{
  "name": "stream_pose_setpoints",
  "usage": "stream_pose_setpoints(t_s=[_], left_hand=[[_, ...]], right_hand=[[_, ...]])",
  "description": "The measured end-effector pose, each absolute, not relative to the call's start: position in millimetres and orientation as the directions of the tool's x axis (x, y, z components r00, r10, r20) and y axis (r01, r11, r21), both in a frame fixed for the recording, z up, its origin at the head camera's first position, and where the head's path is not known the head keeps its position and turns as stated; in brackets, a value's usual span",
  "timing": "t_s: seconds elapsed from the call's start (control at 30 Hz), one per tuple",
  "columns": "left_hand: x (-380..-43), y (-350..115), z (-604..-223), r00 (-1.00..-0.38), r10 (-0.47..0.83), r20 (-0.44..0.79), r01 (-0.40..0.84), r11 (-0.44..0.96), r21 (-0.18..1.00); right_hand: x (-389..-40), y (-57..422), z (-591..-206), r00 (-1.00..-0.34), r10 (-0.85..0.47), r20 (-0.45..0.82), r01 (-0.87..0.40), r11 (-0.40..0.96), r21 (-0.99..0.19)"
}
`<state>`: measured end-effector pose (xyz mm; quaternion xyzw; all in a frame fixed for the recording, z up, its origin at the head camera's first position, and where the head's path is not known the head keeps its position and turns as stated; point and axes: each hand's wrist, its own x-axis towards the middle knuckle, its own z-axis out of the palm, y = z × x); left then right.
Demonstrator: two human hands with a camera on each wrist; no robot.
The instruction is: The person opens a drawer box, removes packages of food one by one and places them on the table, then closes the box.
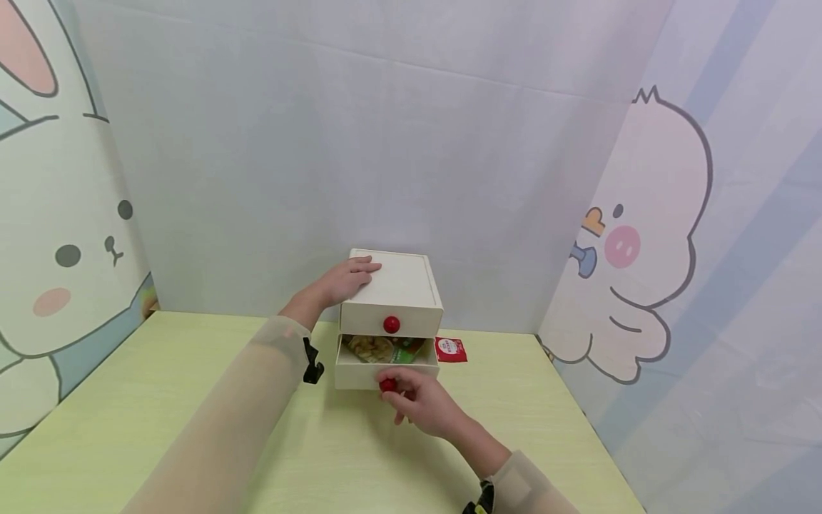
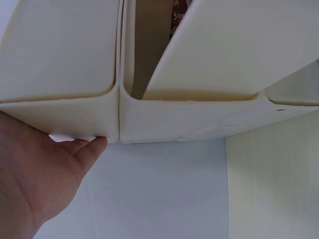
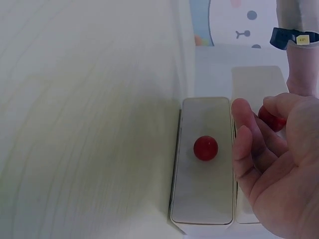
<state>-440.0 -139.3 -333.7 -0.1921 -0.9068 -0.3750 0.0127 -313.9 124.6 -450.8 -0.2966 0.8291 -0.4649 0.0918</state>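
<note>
A white drawer box (image 1: 401,275) with red knobs stands on the table. Its middle drawer (image 1: 359,377) is pulled out, with colourful printed packets (image 1: 379,348) lying inside. My right hand (image 1: 420,401) pinches the red knob (image 3: 272,118) of that drawer between thumb and fingers. My left hand (image 1: 347,280) rests on the left top edge of the box, fingers extended; in the left wrist view the hand (image 2: 45,174) lies against the box's side. The upper drawer, with its red knob (image 1: 392,325), is closed. Below the pulled-out one, a closed bottom drawer (image 3: 202,194) shows in the right wrist view.
A small red packet (image 1: 452,350) lies on the table to the right of the box. The pale yellow-green table (image 1: 212,400) reaches a light curtain (image 1: 411,143) close behind the box. Cartoon-printed curtains (image 1: 706,285) hang at both sides.
</note>
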Motion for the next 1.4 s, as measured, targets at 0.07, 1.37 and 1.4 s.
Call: stream_pose_setpoints(t_s=[0.07,1.37,1.4], left_hand=[[-439.8,-139.4,-333.9,-0.926,0.339,0.165,0.356,0.643,0.678],[-444.5,-139.7,-335.6,-0.918,0.350,0.188,0.382,0.648,0.658],[-444.3,-139.5,-335.5,-0.917,0.351,0.189,0.384,0.648,0.658]], right_hand=[[-312.3,125.0,-450.5,-0.807,-0.578,0.121,-0.403,0.389,-0.828],[-291.2,129.5,-448.2,-0.785,-0.612,0.100,-0.387,0.357,-0.850],[-290.1,129.8,-447.7,-0.786,-0.611,0.096,-0.384,0.360,-0.850]])
